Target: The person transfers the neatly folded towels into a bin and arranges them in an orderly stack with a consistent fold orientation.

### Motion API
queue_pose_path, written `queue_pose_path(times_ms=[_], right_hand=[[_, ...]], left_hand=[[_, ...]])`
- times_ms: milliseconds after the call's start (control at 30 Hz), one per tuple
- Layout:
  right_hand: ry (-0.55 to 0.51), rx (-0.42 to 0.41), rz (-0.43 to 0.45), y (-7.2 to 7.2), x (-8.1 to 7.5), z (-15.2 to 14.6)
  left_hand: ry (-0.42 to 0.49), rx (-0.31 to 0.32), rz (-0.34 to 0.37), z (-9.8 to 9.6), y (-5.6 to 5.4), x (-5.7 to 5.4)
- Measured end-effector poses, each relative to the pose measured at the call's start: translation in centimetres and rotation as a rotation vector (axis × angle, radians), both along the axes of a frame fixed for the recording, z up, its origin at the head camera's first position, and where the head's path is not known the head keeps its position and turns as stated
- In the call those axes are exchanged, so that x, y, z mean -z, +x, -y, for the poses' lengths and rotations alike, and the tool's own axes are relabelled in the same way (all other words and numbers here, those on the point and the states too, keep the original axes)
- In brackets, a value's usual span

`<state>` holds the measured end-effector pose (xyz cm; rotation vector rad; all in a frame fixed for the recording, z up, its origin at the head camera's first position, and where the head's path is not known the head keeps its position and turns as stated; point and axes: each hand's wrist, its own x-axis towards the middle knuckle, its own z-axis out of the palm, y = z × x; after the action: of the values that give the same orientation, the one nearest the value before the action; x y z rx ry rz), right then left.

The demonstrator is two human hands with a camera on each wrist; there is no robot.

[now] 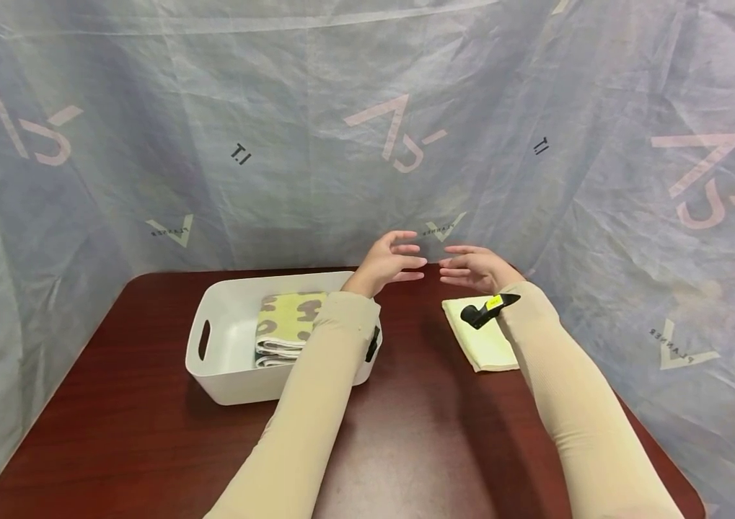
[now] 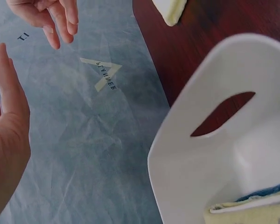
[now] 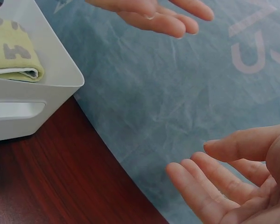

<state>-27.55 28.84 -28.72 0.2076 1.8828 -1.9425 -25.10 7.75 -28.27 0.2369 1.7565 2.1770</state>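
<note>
Both hands are raised above the far part of the table, facing each other with a small gap between their fingertips. The left hand (image 1: 389, 262) is nearest the white basket's right end and holds nothing. Its fingers are spread and slightly bent. My right hand (image 1: 476, 269), also holding nothing, hovers just beyond a folded pale yellow towel (image 1: 477, 342) lying on the table. Inside the white basket (image 1: 227, 383) lie folded yellow towels (image 1: 283, 317) with a grey-brown pattern, stacked. The left forearm hides part of the stack and the basket.
The dark red-brown table (image 1: 127, 432) carries the basket left of centre and the pale towel at right. Grey printed sheeting (image 1: 302, 180) hangs close behind the table and along its sides. A black wrist mount (image 1: 490, 310) sits on the right sleeve.
</note>
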Motion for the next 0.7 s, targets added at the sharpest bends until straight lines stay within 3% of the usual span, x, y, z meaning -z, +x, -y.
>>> queue_pose_path(times_ms=[300, 700], right_hand=[[-0.008, 0.018, 0.004, 0.2, 0.1, -0.3], [-0.009, 0.04, -0.007, 0.3, 0.8, -1.2]], left_hand=[[-0.005, -0.007, 0.004, -0.4, 0.2, 0.3], [0.035, -0.026, 0.041, -1.3, 0.3, 1.4]])
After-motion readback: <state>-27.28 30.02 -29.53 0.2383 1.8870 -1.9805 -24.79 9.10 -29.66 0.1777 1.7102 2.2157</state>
